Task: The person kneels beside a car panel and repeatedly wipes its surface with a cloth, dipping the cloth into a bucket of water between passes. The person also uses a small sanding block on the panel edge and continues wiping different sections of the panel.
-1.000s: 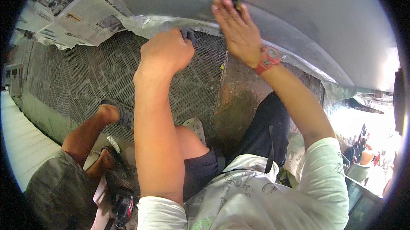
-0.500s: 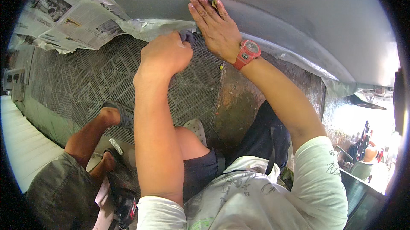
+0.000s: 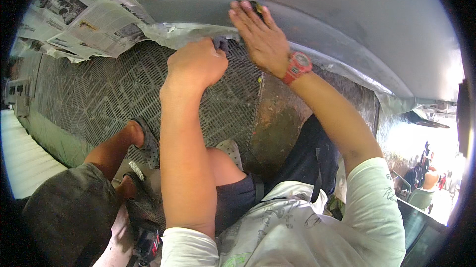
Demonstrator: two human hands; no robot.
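Note:
A smooth grey panel [image 3: 347, 34], which looks like primed car bodywork, curves across the top of the view. Flat against it, fingers stretched and close together, my right hand [image 3: 263, 39] presses a black-and-yellow sanding pad [image 3: 257, 9]; most of the pad is hidden under the fingers. A red watch [image 3: 298, 66] is on that wrist. To its left, just below the panel's lower edge, my left hand [image 3: 197, 63] is closed in a fist around a dark grey cloth [image 3: 220, 44]. Only a bunched end of the cloth shows.
Newspaper [image 3: 94, 24] and clear plastic film [image 3: 173, 34] mask the panel's lower border. Below lies a dark patterned mat [image 3: 119, 78]. Another person's leg [image 3: 109, 150] and sandal are close by on the left. Assorted gear [image 3: 426, 178] stands in bright light at right.
My right hand has slid with the sanding pad to the right and slightly nearer along the panel. The left fist keeps its grip on the cloth. The other person's leg has shifted a little.

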